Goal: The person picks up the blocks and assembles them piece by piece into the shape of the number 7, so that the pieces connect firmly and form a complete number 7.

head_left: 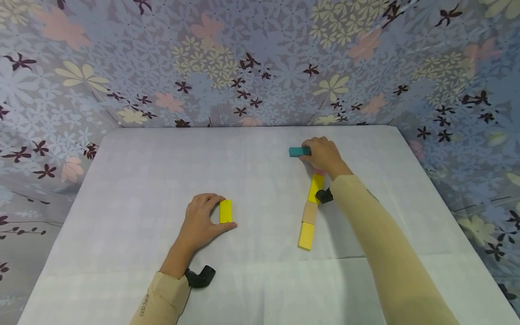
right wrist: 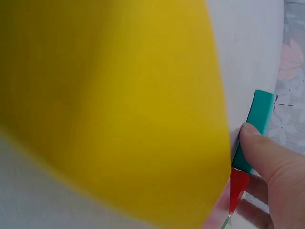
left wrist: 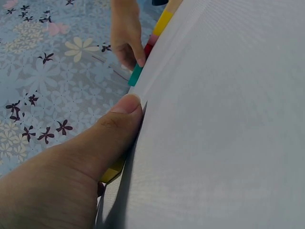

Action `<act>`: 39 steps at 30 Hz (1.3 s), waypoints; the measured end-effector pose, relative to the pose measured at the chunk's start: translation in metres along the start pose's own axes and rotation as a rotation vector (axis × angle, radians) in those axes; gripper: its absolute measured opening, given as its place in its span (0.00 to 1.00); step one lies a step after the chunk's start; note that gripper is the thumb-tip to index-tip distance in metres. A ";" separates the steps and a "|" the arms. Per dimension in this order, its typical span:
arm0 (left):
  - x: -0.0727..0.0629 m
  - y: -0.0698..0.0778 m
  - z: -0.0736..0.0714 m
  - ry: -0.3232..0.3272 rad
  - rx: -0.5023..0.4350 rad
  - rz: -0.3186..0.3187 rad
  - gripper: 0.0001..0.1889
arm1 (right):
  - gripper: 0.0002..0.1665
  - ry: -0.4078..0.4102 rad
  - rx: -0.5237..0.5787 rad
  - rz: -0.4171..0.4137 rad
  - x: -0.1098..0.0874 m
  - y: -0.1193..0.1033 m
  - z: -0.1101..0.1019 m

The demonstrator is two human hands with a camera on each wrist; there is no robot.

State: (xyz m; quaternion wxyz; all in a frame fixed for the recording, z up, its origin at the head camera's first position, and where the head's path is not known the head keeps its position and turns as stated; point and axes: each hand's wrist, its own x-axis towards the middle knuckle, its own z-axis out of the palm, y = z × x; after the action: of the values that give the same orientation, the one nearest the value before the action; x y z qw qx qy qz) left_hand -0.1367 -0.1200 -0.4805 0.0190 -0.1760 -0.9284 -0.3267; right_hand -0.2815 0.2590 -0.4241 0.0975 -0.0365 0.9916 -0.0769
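Observation:
Toward the far right of the table, my right hand [head_left: 323, 155] grips a teal block [head_left: 295, 152], which points left from the fingers. In the right wrist view the thumb lies along the teal block [right wrist: 259, 112], whose lower end meets a red block [right wrist: 238, 187]. My left hand [head_left: 200, 222] holds a small yellow block [head_left: 225, 211] between thumb and fingers on the table, left of centre. The thumb mostly hides that yellow block [left wrist: 112, 172] in the left wrist view.
From my right hand a row of blocks runs toward me: a pink block [head_left: 319, 172], a yellow block [head_left: 316, 188], a tan block [head_left: 310, 212] and another yellow block [head_left: 306, 235]. Flowered cloth [head_left: 260, 67] hangs behind the white-covered table [head_left: 162, 153].

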 end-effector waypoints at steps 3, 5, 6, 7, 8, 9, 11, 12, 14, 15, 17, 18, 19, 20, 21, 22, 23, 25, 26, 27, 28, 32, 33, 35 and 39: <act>0.001 0.002 0.000 -0.004 0.000 0.002 0.37 | 0.29 -0.012 0.023 0.018 0.000 0.003 0.000; 0.001 0.002 0.000 -0.006 -0.004 0.005 0.37 | 0.29 -0.014 0.033 0.021 -0.002 0.004 -0.002; 0.001 0.003 0.000 -0.006 -0.004 0.008 0.37 | 0.29 -0.017 0.033 0.025 -0.003 0.005 -0.002; 0.002 0.003 0.000 -0.006 -0.005 0.012 0.37 | 0.29 -0.020 0.033 0.027 -0.004 0.006 -0.003; 0.002 0.003 0.000 -0.006 -0.005 0.014 0.37 | 0.30 -0.022 0.033 0.031 -0.005 0.007 -0.003; 0.002 0.003 0.000 -0.005 -0.005 0.017 0.37 | 0.30 -0.023 0.031 0.034 -0.005 0.007 -0.003; 0.002 0.003 0.000 -0.003 -0.004 0.022 0.37 | 0.30 -0.027 0.032 0.039 -0.006 0.009 -0.004; 0.003 0.004 0.000 -0.002 -0.004 0.024 0.37 | 0.30 -0.027 0.032 0.039 -0.007 0.010 -0.004; 0.002 0.003 0.000 -0.003 0.001 0.021 0.37 | 0.29 -0.026 0.036 0.035 -0.007 0.012 -0.004; 0.002 0.004 0.000 -0.004 0.004 0.020 0.37 | 0.29 -0.025 0.038 0.031 -0.007 0.013 -0.004; 0.002 0.004 0.000 -0.005 0.006 0.016 0.37 | 0.29 -0.025 0.042 0.026 -0.008 0.014 -0.004; 0.002 0.003 0.000 -0.006 0.008 0.013 0.37 | 0.28 -0.024 0.045 0.024 -0.008 0.015 -0.004; 0.002 0.003 0.000 -0.007 0.008 0.010 0.37 | 0.28 -0.024 0.048 0.024 -0.009 0.015 -0.004; 0.002 0.003 0.000 -0.007 0.007 0.009 0.37 | 0.28 -0.025 0.051 0.024 -0.009 0.016 -0.004; 0.002 0.004 -0.001 -0.006 0.005 0.009 0.37 | 0.28 -0.027 0.054 0.023 -0.009 0.016 -0.004; 0.002 0.003 -0.001 -0.006 0.006 0.007 0.38 | 0.28 -0.030 0.061 0.023 -0.010 0.016 -0.004; 0.002 0.003 -0.001 -0.007 0.006 0.005 0.38 | 0.28 -0.032 0.068 0.025 -0.010 0.016 -0.004; 0.001 0.003 0.000 -0.009 0.006 0.000 0.38 | 0.28 -0.037 0.079 0.031 -0.010 0.016 -0.004; 0.001 0.003 0.000 -0.010 0.006 -0.002 0.38 | 0.28 -0.038 0.086 0.032 -0.010 0.016 -0.004; 0.001 0.002 0.000 -0.012 0.006 -0.005 0.39 | 0.28 -0.040 0.093 0.032 -0.010 0.016 -0.004; 0.001 0.002 0.000 -0.013 0.007 -0.008 0.39 | 0.28 -0.041 0.099 0.032 -0.010 0.016 -0.003; 0.000 0.002 0.000 -0.011 0.003 -0.012 0.39 | 0.32 -0.049 0.113 0.020 -0.011 0.017 -0.004; 0.000 0.002 0.000 -0.011 0.004 -0.012 0.39 | 0.34 -0.051 0.118 0.018 -0.012 0.018 -0.004; 0.000 0.002 0.000 -0.010 0.006 -0.010 0.39 | 0.39 -0.051 0.125 0.010 -0.015 0.021 -0.005; 0.000 0.002 -0.001 -0.010 0.009 -0.009 0.39 | 0.46 -0.046 0.144 -0.005 -0.023 0.028 -0.008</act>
State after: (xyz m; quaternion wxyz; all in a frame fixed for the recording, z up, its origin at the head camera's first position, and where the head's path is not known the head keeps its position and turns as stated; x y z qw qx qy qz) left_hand -0.1363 -0.1194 -0.4786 0.0136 -0.1734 -0.9308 -0.3214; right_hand -0.2623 0.2895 -0.4165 0.1223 -0.0338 0.9809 -0.1472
